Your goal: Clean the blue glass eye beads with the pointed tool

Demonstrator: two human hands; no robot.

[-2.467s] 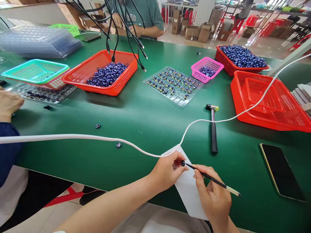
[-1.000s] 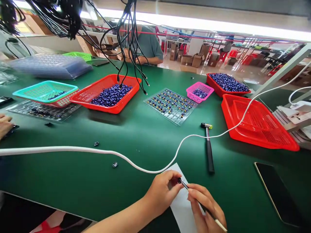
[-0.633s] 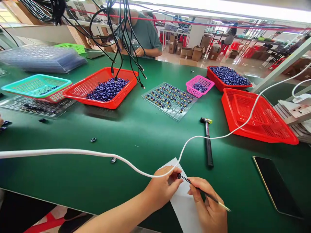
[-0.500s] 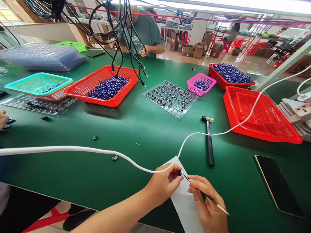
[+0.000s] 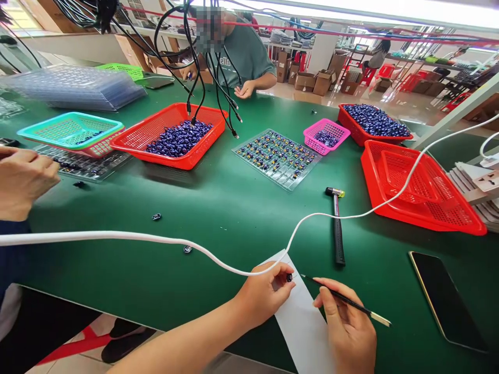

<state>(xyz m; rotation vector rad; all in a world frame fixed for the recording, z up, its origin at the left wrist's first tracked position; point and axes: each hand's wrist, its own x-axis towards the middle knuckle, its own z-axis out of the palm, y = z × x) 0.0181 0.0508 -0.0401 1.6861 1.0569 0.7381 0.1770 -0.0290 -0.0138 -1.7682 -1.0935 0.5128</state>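
Note:
My left hand (image 5: 265, 296) pinches a small dark glossy part (image 5: 289, 278) between thumb and fingertips, over a white sheet of paper (image 5: 300, 332). A thin wire or thread seems to stick out of the part's right side. In my right hand (image 5: 346, 322) is a pair of slim black tweezers (image 5: 343, 297) with a pale rear end, held like a pen. The tips point left, a short gap away from the part. A white cable (image 5: 230, 269) passes in front of my left hand.
A rubber-headed hammer (image 5: 338, 228) and a phone (image 5: 444, 301) lie to the right. Beyond are a clear tray (image 5: 288, 184) of small parts, a pink basket (image 5: 327, 148) and red baskets (image 5: 421, 221). A co-worker's hand (image 5: 25, 182) is at left; black cables (image 5: 198, 57) hang ahead.
The tweezers have drawn back to the right, away from the part in my left hand, which stays put. At left, a co-worker's hand has come further into view.

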